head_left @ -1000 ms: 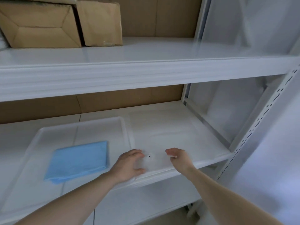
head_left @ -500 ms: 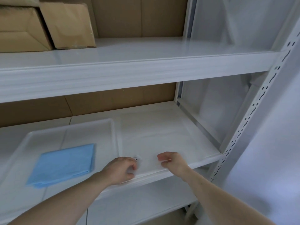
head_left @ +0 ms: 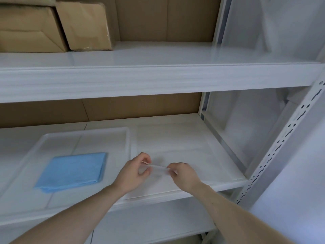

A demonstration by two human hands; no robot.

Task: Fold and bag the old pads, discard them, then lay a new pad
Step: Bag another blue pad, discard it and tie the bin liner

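Observation:
A white pad [head_left: 177, 138] lies flat on the right half of the middle shelf. My left hand [head_left: 132, 173] and my right hand [head_left: 182, 175] each pinch its front edge, and a thin strip of it is lifted and stretched between them near the shelf's front. A folded blue pad [head_left: 73, 170] lies in a shallow translucent tray [head_left: 84, 132] to the left of my hands.
The upper shelf [head_left: 158, 74] hangs close above, with cardboard boxes [head_left: 86, 25] at its left. A perforated white upright [head_left: 281, 147] stands at the right front corner. Brown cardboard backs the shelves. A lower shelf [head_left: 149, 224] sits beneath.
Both hands went from resting on the pad's front edge to pinching it and raising a strip of it off the shelf. The view has shifted slightly to the right.

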